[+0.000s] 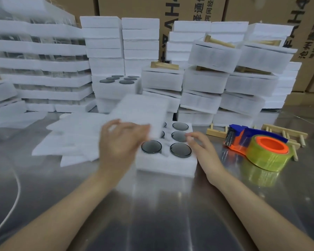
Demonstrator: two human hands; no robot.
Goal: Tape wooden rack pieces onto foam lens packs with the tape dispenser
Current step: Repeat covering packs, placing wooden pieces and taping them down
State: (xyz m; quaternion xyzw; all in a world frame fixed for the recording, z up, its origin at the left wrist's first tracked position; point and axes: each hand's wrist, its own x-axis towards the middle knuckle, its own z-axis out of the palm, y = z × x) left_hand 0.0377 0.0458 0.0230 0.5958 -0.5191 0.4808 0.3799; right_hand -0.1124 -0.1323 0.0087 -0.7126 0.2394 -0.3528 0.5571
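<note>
On the far left, foam trays (40, 69) are stacked high at the back of the steel worktop (161, 214), and a white cable (11, 196) curves across its near corner. Next comes a loose heap of flat foam sheets (71, 140). The left hand (121, 144) grips the near end of a foam lid (140, 113), fingers curled on its edge. The lid is tilted and blurred, and covers the left rear part of the foam lens pack (165, 165). That pack sits at the middle of the worktop, with dark round lenses (151, 146) showing in its open wells. The right hand (203, 147) rests at the pack's right edge, fingers loosely bent and holding nothing. Just to the right lies the blue and orange tape dispenser (257, 144) with its yellowish roll. Wooden rack pieces (286, 132) lie on the worktop close behind it. Further back stand stacked packs (207, 78), some with wood on top, in front of cardboard boxes (188, 8).
</note>
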